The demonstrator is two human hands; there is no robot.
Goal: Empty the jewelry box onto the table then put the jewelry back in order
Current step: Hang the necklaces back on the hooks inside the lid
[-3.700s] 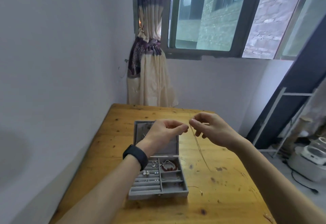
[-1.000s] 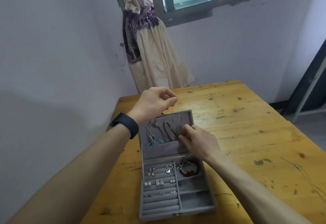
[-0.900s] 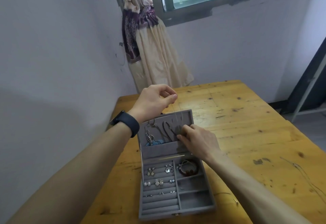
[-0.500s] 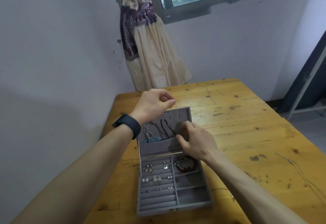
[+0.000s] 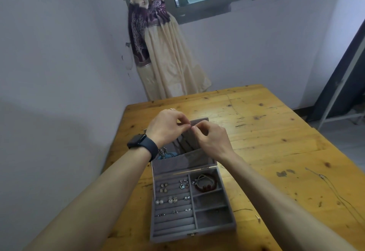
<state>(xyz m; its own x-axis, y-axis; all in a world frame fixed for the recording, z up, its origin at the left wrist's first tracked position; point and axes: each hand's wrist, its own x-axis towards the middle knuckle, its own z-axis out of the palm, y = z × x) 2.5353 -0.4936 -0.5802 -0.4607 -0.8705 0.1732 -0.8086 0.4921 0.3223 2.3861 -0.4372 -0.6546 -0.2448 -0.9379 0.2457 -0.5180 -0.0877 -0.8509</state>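
Observation:
A grey velvet jewelry box (image 5: 215, 228) lies open on the wooden table (image 5: 276, 142), its lid upright at the far side. Several earrings (image 5: 172, 199) sit in the left rows and a red bracelet (image 5: 204, 183) in the top right compartment. Dark necklaces and a blue pendant (image 5: 169, 154) hang in the lid. My left hand (image 5: 167, 127) and my right hand (image 5: 211, 139) meet at the lid's top edge, fingertips pinched together on a thin chain necklace that is barely visible. A black watch is on my left wrist.
Another thin chain necklace (image 5: 333, 187) lies loose on the table at the right. A small pin-like piece (image 5: 257, 217) rests just right of the box. A wall runs along the table's left edge, and a tied curtain (image 5: 164, 57) hangs behind the far corner.
My right hand has risen from the middle of the lid to its top edge and now meets my left hand's fingertips. The box has stayed in place.

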